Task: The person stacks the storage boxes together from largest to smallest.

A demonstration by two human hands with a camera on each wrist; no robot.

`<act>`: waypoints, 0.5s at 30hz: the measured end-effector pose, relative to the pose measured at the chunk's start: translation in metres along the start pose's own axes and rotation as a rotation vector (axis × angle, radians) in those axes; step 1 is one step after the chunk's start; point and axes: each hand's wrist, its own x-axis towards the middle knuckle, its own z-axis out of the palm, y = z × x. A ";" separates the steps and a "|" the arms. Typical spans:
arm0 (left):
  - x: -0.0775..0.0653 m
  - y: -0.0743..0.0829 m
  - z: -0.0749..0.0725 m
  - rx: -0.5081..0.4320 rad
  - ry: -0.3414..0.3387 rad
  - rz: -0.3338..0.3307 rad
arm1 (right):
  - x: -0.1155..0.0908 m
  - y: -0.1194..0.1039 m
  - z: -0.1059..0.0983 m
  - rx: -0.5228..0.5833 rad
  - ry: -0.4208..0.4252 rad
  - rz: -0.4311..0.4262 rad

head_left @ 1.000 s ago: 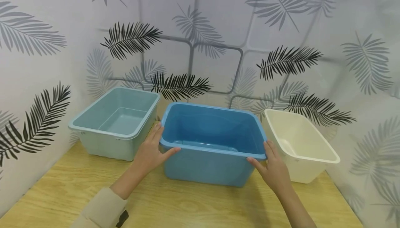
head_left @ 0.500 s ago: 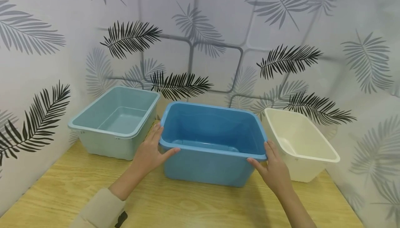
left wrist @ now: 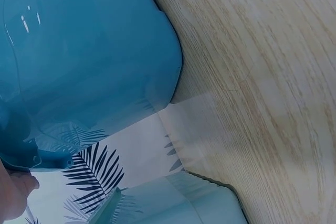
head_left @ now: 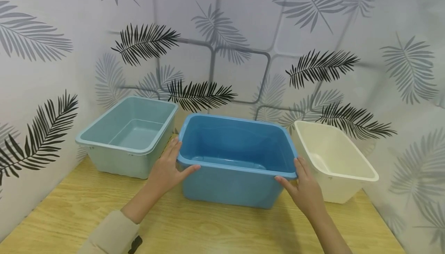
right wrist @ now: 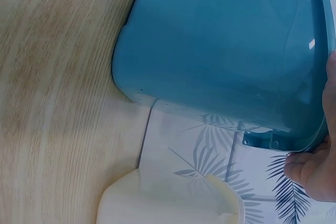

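A blue plastic bin (head_left: 229, 184) stands upright on the wooden table, its inside bare as far as the head view shows. My left hand (head_left: 166, 172) lies at its near left corner, fingers along the left side of the rim and thumb stretched across the front. At the near right corner my right hand (head_left: 306, 188) touches the rim likewise, thumb on the front, fingers on the side. Both wrist views show fingertips against the rim's lip; the left fingertips (left wrist: 23, 184) and right fingertips (right wrist: 299, 166) are partly cut off by the frame.
A pale green-blue bin (head_left: 118, 161) stands left of the blue one, close to my left hand. On the right is a cream bin (head_left: 342, 190), close beside my right hand. A leaf-patterned wall covering (head_left: 243, 22) rises behind the wooden table (head_left: 208, 230).
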 end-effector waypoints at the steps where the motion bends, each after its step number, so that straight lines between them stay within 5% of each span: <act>1: 0.000 0.000 0.000 -0.001 0.002 0.002 | 0.000 0.000 0.000 0.000 0.000 -0.001; 15: 0.000 0.001 -0.002 -0.003 -0.010 -0.002 | -0.002 -0.004 -0.003 -0.010 -0.007 0.003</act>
